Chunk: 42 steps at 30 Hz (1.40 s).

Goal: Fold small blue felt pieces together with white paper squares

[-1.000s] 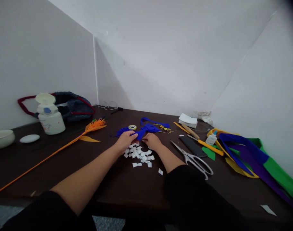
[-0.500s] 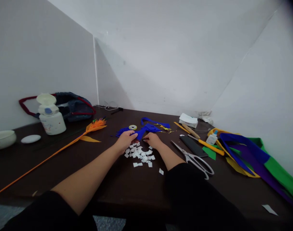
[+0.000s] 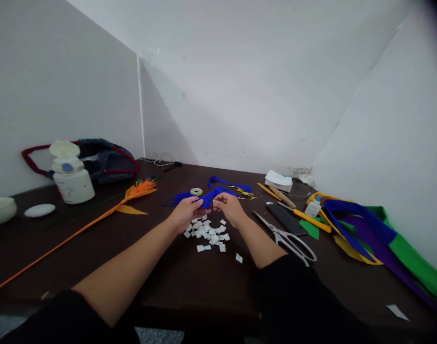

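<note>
My left hand (image 3: 184,213) pinches a blue felt piece (image 3: 207,199) just above the dark table (image 3: 175,272). My right hand (image 3: 228,208) is close beside it, fingertips closed on something small and white at the felt's edge. Under both hands lies a heap of several small white paper squares (image 3: 208,234). More blue felt scraps (image 3: 225,184) and a small yellow tape roll (image 3: 196,191) lie just beyond the hands.
Scissors (image 3: 286,235), a black flat object (image 3: 286,218), a yellow-handled tool (image 3: 310,219) and a glue bottle (image 3: 313,207) lie right. Coloured felt sheets (image 3: 379,236) fill the far right. An orange paper flower on a long stem (image 3: 96,219), a white bottle (image 3: 71,177), a bowl (image 3: 0,210) and a bag (image 3: 100,160) sit left.
Both hands have lifted off the pile of white squares and come together, raising the blue felt piece a little above the table.
</note>
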{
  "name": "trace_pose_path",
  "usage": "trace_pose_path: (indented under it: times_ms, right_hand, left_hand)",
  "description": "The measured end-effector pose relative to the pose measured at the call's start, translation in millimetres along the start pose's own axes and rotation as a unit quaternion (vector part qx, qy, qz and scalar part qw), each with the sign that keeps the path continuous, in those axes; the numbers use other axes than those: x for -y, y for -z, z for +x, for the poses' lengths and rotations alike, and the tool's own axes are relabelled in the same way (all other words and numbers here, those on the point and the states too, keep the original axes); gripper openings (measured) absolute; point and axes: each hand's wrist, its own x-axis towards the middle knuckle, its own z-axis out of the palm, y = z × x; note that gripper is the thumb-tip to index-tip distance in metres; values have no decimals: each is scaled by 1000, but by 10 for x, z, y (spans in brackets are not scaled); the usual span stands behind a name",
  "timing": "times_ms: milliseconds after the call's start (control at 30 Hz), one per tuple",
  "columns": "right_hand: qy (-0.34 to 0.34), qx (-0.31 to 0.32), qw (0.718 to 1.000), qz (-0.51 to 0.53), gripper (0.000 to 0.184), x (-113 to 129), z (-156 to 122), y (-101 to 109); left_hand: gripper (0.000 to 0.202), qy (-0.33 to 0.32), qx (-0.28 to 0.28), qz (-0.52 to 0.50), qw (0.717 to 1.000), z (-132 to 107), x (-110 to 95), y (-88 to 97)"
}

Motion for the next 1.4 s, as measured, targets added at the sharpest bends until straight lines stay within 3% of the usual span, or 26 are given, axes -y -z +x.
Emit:
trace_pose_path:
  times_ms: [67,267,733,1000,1167,1267,1400]
  right_hand:
    - [22,-25,999,21,12,91,-52,-40]
    - [72,-85,990,-82,13,185,-123,-91]
    - [72,-59,995,36,11,100,-141,-129]
    - [122,-86,989,-10,11,225,-178,-156]
    - [151,-47,987,-15,12,274,-193,-98]
    - [141,-35,989,14,11,302,-203,-78]
    - [72,-24,990,119,11,315,-220,-113]
  left_hand:
    - [13,14,10,-30,999,-34,-32,-27]
    - [8,34,22,-68,997,-117,-94,-91]
    - [7,-2,46,-104,993,-102,-81,-74]
    - [9,-31,51,-91,994,-90,-54,-49]
    - [9,-26,45,-94,994,-91,-83,-18]
    - [7,-23,76,-99,992,-96,-92,1]
    - [8,-22,113,-106,988,-119,-95,1]
